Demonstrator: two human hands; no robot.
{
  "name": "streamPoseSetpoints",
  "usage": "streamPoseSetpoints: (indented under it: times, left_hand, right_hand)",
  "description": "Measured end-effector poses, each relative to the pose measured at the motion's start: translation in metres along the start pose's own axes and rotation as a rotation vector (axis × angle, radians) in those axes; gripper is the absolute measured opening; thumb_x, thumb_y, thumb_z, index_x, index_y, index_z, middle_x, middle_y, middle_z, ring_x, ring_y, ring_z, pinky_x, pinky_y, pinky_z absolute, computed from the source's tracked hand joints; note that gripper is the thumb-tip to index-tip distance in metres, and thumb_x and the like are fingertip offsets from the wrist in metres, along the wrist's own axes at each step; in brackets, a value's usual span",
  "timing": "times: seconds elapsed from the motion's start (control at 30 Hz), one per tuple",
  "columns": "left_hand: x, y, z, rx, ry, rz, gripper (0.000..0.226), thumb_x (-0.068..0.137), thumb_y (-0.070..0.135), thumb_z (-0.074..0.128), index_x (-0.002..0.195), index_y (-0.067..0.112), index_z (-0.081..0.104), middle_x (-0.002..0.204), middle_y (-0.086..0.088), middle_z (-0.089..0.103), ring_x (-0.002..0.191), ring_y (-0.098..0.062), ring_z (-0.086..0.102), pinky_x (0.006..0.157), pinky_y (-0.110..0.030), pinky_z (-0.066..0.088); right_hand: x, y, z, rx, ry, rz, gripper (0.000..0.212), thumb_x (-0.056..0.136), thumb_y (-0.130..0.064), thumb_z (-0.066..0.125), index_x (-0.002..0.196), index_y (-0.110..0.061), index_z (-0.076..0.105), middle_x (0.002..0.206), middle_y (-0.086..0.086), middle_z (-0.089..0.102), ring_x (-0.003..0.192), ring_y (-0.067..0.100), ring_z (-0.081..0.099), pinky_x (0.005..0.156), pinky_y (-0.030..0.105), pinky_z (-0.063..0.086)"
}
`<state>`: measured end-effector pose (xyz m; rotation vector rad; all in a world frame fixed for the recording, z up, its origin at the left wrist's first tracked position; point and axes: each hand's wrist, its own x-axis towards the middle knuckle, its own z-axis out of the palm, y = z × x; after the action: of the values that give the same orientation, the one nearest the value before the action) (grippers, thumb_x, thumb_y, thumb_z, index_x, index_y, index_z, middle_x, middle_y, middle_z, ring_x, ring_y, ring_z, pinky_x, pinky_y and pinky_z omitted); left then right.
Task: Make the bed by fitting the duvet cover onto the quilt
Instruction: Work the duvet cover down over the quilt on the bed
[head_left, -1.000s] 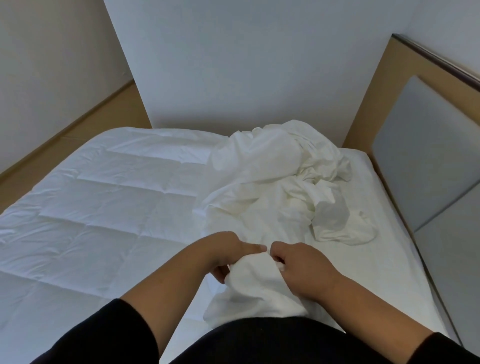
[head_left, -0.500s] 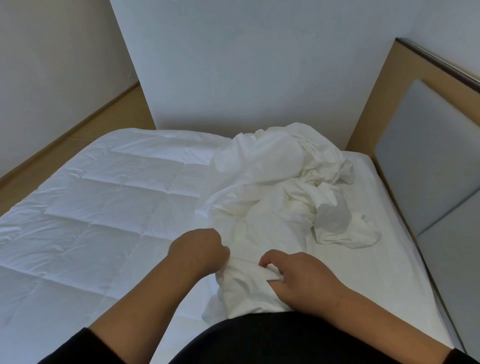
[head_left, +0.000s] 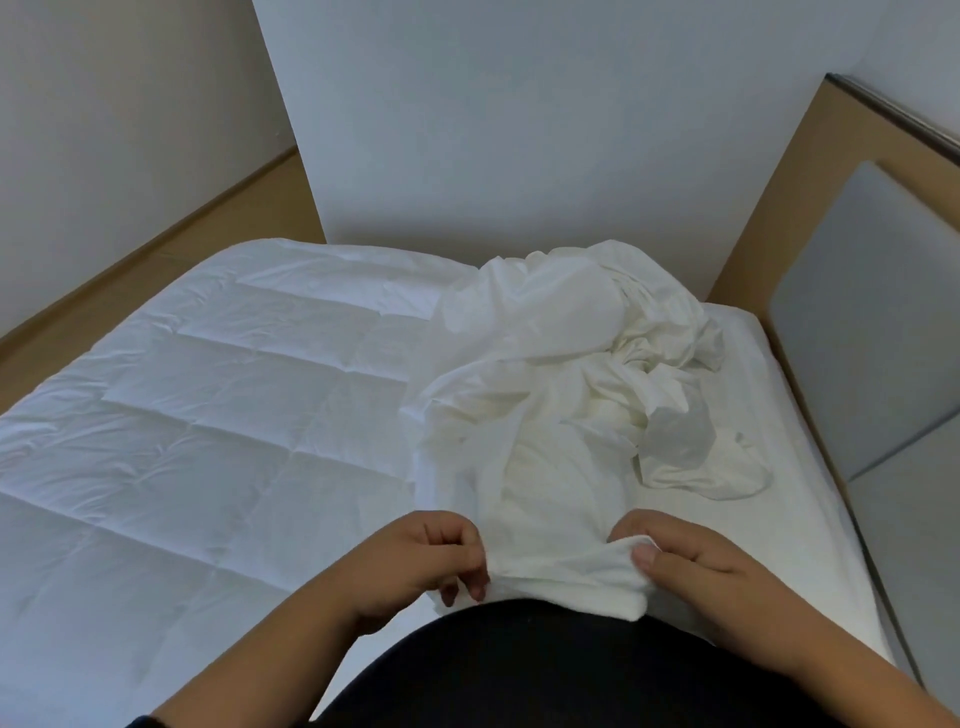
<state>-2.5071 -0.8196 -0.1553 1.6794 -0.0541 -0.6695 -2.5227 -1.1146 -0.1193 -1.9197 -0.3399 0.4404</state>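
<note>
Soft, even, rather dim indoor light with a cool grey cast; no glare, and only faint shadows in the cloth folds. The picture is slightly soft all over, and straight edges bow outward toward the left and right borders

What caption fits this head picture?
Both hands, left hand and right hand, pinch the crumpled duvet cover over the quilt.
</note>
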Motion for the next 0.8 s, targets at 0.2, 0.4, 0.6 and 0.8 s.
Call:
streamPoseSetpoints:
  times: [0.2, 0.4, 0.6, 0.8]
  left_hand:
    - [0.028, -0.009, 0.008, 0.144, 0.052, -0.037, 0.043, 0.083, 0.056, 0.067, 0.122, 0.041, 0.059, 0.124, 0.023, 0.064, 0.115, 0.005, 0.06, 0.102, -0.032, 0.05]
    - [0.058, 0.019, 0.046, 0.134, 0.131, 0.114, 0.032, 0.101, 0.045, 0.054, 0.096, 0.018, 0.07, 0.084, 0.012, 0.068, 0.079, -0.006, 0.062, 0.074, -0.024, 0.05]
    - [0.064, 0.019, 0.043, 0.255, 0.378, 0.199, 0.045, 0.104, 0.033, 0.049, 0.069, 0.004, 0.042, 0.06, 0.007, 0.038, 0.057, -0.006, 0.037, 0.056, -0.02, 0.031]
    - [0.049, 0.025, 0.026, 0.191, 0.487, 0.334, 0.029, 0.105, 0.029, 0.045, 0.087, 0.024, 0.067, 0.084, 0.016, 0.065, 0.079, 0.002, 0.059, 0.072, -0.017, 0.047]
  right_hand:
    - [0.029, 0.011, 0.012, -0.178, 0.073, 0.277, 0.026, 0.094, -0.036, 0.062, 0.076, -0.021, 0.051, 0.06, -0.009, 0.047, 0.059, 0.006, 0.044, 0.062, 0.023, 0.038]
    - [0.048, 0.007, 0.02, -0.345, 0.208, 0.211, 0.017, 0.093, -0.043, 0.058, 0.11, -0.04, 0.056, 0.097, -0.013, 0.069, 0.091, 0.003, 0.064, 0.082, 0.026, 0.053]
    - [0.065, 0.006, 0.01, -0.363, 0.388, 0.134, 0.034, 0.085, -0.044, 0.047, 0.064, -0.017, 0.045, 0.061, -0.006, 0.05, 0.058, 0.01, 0.044, 0.057, 0.029, 0.036]
    - [0.067, 0.023, -0.018, -0.114, 0.526, 0.327, 0.032, 0.092, -0.029, 0.068, 0.083, 0.001, 0.062, 0.071, 0.009, 0.057, 0.065, 0.018, 0.053, 0.064, 0.033, 0.042]
